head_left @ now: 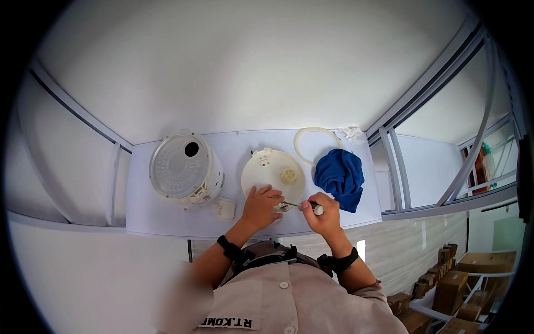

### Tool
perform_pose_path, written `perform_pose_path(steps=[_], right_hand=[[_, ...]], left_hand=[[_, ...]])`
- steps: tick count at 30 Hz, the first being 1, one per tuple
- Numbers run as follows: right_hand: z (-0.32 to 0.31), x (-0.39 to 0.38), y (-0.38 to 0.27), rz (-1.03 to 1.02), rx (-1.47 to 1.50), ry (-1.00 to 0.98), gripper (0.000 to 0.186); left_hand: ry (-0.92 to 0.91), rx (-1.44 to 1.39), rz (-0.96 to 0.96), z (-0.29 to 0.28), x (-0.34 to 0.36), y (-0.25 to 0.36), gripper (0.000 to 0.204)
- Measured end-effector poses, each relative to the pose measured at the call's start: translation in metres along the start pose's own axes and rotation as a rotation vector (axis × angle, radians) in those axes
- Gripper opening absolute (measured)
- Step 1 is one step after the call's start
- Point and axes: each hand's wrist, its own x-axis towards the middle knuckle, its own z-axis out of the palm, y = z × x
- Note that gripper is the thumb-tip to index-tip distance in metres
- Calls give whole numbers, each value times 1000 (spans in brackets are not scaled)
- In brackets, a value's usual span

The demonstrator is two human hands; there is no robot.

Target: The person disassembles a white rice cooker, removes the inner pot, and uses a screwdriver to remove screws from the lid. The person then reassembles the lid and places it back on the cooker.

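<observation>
A round, shallow off-white plastic lid point(255, 173) lies on the white table in front of me. A cream round cap point(288, 175) sits inside it, right of the middle. My left hand point(261, 206) rests on the lid's near left part, fingers stretched out and apart. In my closed right hand point(324, 214) is a screwdriver point(318, 210) with a pale handle. Its thin shaft points left to a small fitting point(285, 206) at the lid's near edge, beside my left fingertips. Whether the tip touches a screw is too small to tell.
A white cylindrical appliance body point(181, 167) stands at the left, with a small white plastic part point(224, 209) near it. At the right lie a bunched blue cloth point(339, 177), a cream ring point(296, 146) and a crumpled white tissue point(351, 132). Cardboard boxes point(450, 292) stand lower right.
</observation>
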Motion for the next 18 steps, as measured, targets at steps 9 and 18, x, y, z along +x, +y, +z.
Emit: perform_pose_path(steps=[9,18], right_hand=[[-3,1,3,13,0,-19,16],[-17,10,23,108,-111,273,16]], left_hand=[[-12,-9,-20,1,2,0,58],[-37,-20,-31,2,7,-1,58]])
